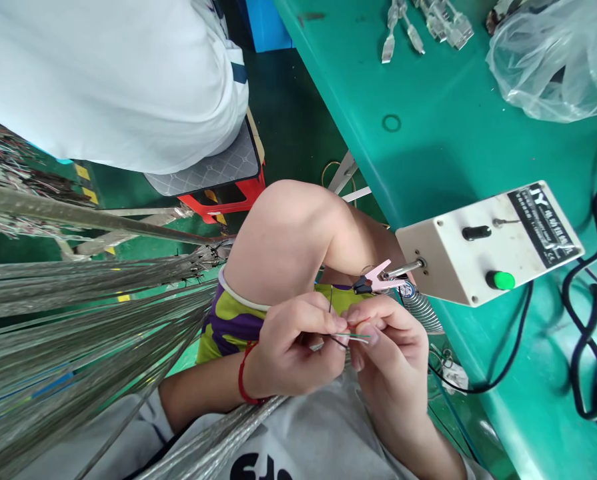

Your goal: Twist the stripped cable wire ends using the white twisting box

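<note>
Close together over my lap, both hands pinch the thin wires (355, 337) at a cable's end; white, green and black strands show between the fingertips. My left hand (298, 343), with a red cord at the wrist, is closed on the cable end, and a dark strand sticks up past its fingers. My right hand (393, 353) grips the wire tips between thumb and fingers. Just beyond the hands is a pink clip (378, 277) with dark jaws, on the metal shaft of a beige machine (458, 257). From the left hand, grey cables (228, 437) trail down-left.
The machine, with its green knob, stands at the edge of a green table (428, 160). Plugs (443, 23) and a plastic bag (553, 67) lie farther back; a black cord (595, 347) coils at right. Long cables (103, 313) hang at left. A person in white (128, 87) sits nearby.
</note>
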`<state>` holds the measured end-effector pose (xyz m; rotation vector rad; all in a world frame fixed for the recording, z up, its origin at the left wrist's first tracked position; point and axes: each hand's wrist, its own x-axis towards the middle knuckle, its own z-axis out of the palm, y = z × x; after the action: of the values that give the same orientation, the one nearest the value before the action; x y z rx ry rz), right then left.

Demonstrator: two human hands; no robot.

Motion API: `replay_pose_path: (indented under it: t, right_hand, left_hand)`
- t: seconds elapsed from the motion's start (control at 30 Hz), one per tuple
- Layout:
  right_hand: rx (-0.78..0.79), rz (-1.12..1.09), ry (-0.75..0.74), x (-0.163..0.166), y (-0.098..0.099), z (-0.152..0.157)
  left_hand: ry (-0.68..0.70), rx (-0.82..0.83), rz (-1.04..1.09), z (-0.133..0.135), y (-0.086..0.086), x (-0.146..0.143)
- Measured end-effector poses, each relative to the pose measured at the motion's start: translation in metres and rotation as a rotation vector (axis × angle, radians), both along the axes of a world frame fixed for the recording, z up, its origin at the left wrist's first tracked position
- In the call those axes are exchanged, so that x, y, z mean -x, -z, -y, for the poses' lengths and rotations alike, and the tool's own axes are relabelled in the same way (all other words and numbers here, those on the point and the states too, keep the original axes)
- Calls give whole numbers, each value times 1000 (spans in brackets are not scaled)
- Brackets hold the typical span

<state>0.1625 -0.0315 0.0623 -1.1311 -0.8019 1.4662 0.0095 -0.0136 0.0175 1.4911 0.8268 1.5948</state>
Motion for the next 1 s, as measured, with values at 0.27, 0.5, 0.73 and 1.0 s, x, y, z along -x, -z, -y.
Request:
replay_pose_path:
  t: [0.27, 0.5, 0.73, 1.0]
  right_hand:
    - [-26, 26, 109, -4, 19, -21]
    - [64, -275, -4, -13, 25, -51]
    - [40, -325, 87, -3, 40, -49]
    - [24, -296, 83, -6, 46, -46]
  left_hand:
    - [-10, 83, 87, -11, 3, -4]
    - [-42, 102, 93, -19, 2, -7]
    - [-54, 124, 60, -21, 4, -8]
    - [-69, 172, 51, -22, 3, -11]
